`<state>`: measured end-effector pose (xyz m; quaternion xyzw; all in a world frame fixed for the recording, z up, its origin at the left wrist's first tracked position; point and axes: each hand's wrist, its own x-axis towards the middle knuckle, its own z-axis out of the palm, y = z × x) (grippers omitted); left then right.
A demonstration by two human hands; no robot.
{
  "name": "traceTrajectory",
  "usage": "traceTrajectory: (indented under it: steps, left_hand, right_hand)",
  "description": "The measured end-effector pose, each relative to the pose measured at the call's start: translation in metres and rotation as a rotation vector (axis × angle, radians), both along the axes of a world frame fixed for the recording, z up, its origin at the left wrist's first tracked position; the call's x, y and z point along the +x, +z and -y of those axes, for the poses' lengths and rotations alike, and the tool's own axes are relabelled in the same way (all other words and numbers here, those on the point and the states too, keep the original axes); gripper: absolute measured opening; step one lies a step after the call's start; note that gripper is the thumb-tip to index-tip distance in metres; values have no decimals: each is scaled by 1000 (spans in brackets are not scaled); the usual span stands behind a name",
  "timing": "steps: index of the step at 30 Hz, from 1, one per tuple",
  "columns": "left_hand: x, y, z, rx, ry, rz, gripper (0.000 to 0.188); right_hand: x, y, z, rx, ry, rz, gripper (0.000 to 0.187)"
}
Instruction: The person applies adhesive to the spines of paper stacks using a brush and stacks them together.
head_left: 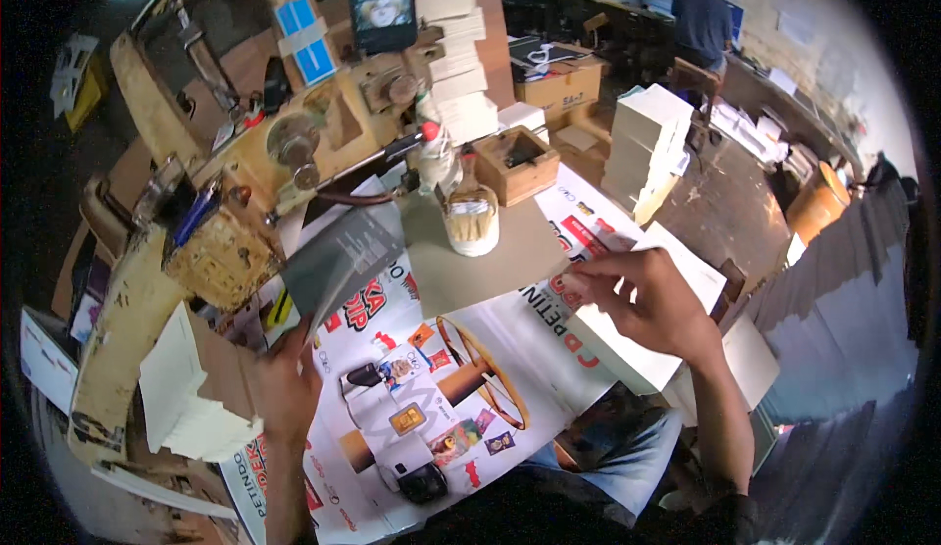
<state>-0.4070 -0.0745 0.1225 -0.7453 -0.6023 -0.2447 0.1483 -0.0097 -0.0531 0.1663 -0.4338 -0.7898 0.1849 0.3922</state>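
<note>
Dark sheet (343,256) at left edge of poster-covered tabletop (537,354)

The left hand (290,376) is gripping the sheet's lower end. The right hand (652,295) is hovering, fingers bent, beside the grey board (475,275); its hold cannot be determined.

The counter (537,357) is covered in white print with red and black lettering, a yellow-gold ring (513,382) and small multicoloured pictures (457,439); toward its far edge lie a plain grey-brown board (431,288), a white pot (474,245) and a brush (471,223) with straw-coloured bristles. The box (517,180) by the far edge is brown, the stack (181,410) at the left edge and the block (613,349) at the right cream, the leaf (348,248) toward the far left corner dark grey with pale print
</note>
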Motion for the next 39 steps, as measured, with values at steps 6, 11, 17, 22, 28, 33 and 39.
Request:
traceTrajectory:
  steps: [6, 11, 17, 22, 28, 33, 39]
  left_hand:
    - [70, 61, 4, 170, -791, 27, 34]
    - [160, 38, -41, 143, -1106, -84, 31]
    - [268, -17, -100, 82, -888, 565, 47]
    - [288, -78, -97, -1020, -605, 1173, 67]
    - [290, -95, -83, -983, -801, 877, 62]
    - [296, -91, -75, -964, -731, 794, 52]
    - [292, -98, -80, -760, -771, 695, 55]
  right_hand:
    - [34, -10, 29, -856, -50, -515, 79]
    - [71, -31, 80, -718, 16, -713, 27]
    - [114, -53, 120, -413, -532, -875, 23]
    - [108, -95, 129, -425, -549, -899, 40]
    - [89, -113, 114, -496, -767, -594, 33]
    - [93, -122, 110, -423, -885, -434, 41]
    - [89, -126, 104, -357, -903, -478, 43]
